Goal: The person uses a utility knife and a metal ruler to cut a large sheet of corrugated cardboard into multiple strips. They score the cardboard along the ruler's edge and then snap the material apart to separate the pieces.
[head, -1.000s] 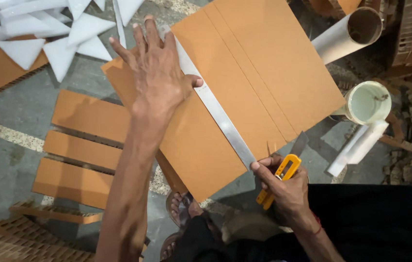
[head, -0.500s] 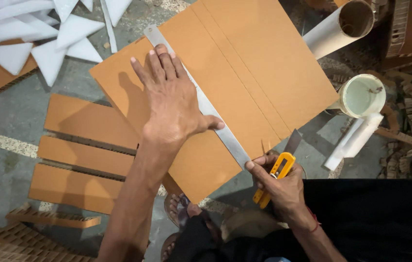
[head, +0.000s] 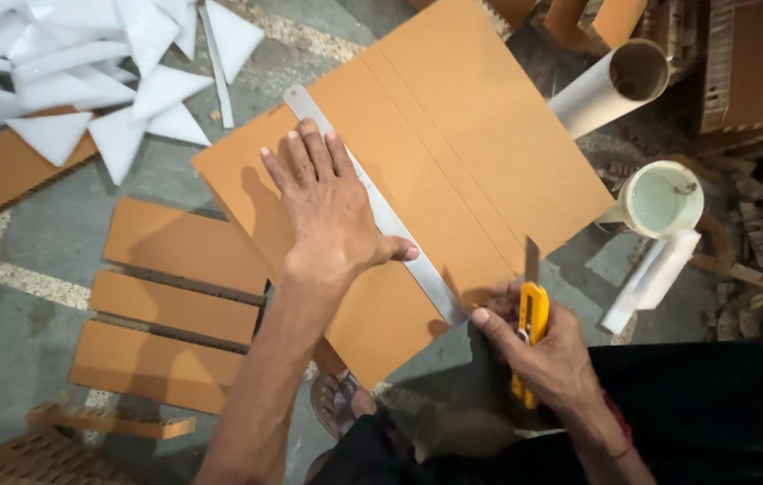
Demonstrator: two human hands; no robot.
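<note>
At centre frame the left hand lies flat, fingers spread, pinning a steel ruler onto a brown cardboard sheet that lies on the floor. At lower right the right hand has its grip closed round a yellow knife, blade out and raised near the ruler's lower end. This looks like the lining-up step before a cut; the next move calls for firm pressure on the ruler and the blade tight against its edge. Cut strips lie at left.

Grey concrete floor (speckled pale strip), dim light, hard shadows
</note>
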